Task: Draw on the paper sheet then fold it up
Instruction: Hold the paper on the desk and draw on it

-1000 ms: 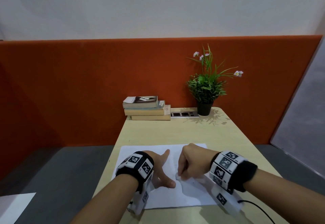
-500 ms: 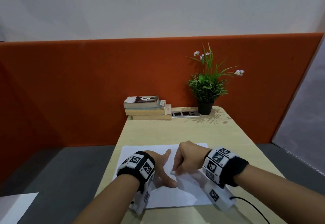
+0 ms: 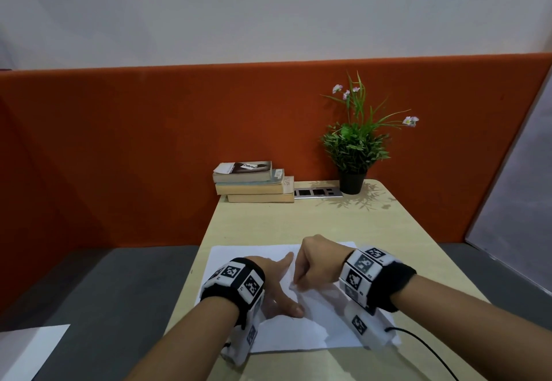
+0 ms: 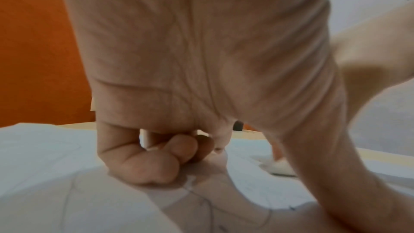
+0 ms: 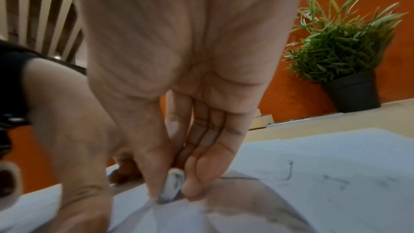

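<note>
The right hand (image 5: 179,121) is pinching a smudged white eraser (image 5: 171,188) against the paper sheet (image 3: 298,336); the left hand (image 3: 277,288), thumb and forefinger spread, is pressing it near the surface's (image 3: 298,219) near edge.

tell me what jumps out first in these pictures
The two hands meeting over the paper sheet at the near end of the table: the right hand pinches a small smudged white eraser against the sheet, while the left hand holds the paper down. Behind them, the orange partition with a potted plant and stacked books at the far edge.
</note>
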Demonstrator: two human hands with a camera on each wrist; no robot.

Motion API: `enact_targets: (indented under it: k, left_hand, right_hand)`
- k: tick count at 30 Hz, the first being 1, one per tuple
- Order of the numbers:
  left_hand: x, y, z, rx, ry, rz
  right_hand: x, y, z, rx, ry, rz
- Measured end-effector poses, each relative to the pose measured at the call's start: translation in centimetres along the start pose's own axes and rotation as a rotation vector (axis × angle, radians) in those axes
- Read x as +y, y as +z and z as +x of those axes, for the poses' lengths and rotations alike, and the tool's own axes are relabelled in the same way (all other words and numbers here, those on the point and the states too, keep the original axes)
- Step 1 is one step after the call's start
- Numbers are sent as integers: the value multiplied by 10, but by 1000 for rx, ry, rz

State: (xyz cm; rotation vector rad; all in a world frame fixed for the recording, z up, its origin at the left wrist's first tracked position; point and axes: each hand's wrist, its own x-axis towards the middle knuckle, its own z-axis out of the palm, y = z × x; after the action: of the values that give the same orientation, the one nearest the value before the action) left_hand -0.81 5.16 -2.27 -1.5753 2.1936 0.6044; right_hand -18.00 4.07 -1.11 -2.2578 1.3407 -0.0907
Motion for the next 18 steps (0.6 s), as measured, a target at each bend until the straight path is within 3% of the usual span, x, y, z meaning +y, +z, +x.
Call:
enact_targets:
  k: [3,11,18]
  left_hand:
    - [-1,2,2,23,-17,18]
    - [2,-4,0,-1,29,-21]
    - [-4,4,5,19,-22,-19]
  right_hand:
    - [-2,0,-12,-63,-31,-12]
    - [-12,-6,10,118,46,-86]
    - [-4,-1,-16,-82,1,-14]
